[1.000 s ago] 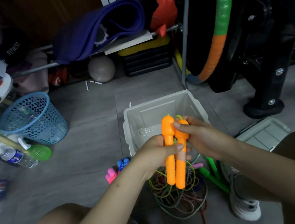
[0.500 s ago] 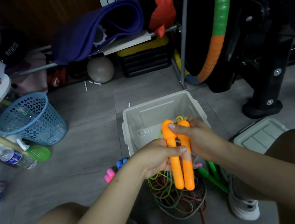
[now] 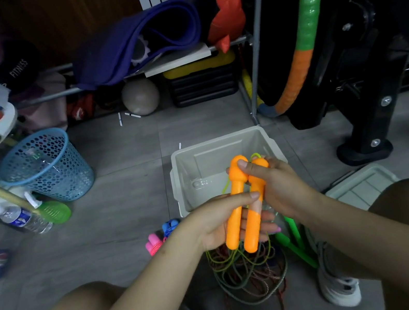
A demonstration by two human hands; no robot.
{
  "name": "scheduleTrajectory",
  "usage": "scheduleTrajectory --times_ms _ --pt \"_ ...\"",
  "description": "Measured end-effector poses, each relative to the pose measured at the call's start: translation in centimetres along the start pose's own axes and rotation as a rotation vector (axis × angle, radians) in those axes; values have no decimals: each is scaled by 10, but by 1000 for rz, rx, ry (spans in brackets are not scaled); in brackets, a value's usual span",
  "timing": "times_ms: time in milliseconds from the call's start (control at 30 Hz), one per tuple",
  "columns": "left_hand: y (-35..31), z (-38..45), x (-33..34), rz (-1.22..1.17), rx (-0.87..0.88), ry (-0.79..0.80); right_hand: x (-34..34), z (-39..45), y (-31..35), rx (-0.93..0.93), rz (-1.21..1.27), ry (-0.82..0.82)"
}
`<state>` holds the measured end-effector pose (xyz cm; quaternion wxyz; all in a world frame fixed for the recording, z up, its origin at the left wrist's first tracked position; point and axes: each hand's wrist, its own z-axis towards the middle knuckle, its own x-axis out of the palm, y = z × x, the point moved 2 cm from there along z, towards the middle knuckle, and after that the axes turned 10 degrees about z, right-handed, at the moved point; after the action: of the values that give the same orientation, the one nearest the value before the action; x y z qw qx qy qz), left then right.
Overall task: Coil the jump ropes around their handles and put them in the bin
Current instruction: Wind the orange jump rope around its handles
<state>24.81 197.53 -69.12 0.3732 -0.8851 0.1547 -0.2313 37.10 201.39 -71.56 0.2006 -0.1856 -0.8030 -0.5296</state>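
Head view, only one. My left hand cradles the lower half of the orange handles, fingers curled under and thumb pressed across the front, closed on both. My right hand clamps the top knobs, thumb over the left knob, fingers wrapped behind the right one. The two handles lie side by side, touching, long axis running from near-left up to far-right, knob ends toward the bin.

The yellow-green cord comes off the knob end, a small loop showing above my right hand, and hangs down into the rope tangle on the floor between my shoes. Coiling looks not yet started. The bin sits just past the handles, open top, nothing visible in it; right hand is nearer to it. I judge the right hand must free itself to wrap the cord across the handles' long axis while the left holds.

Materials: handles smooth glossy plastic, bulb tops, rounded ends; cord thin and limp; bin rigid grey plastic. Green handles lie near right, pink handles and blue handles near left.
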Motion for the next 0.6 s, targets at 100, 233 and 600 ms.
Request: scheduleTrajectory --times_ms 100,233,600 --pt "-3 -4 -1 -20 17 36 1 -1 5 -14 12 20" --pt "-3 -2 -5 1 66 -35 1 -3 8 -29 4 27" --pt "2 1 -3 207 200 -171 1 -2 8 -108 -249 -9"
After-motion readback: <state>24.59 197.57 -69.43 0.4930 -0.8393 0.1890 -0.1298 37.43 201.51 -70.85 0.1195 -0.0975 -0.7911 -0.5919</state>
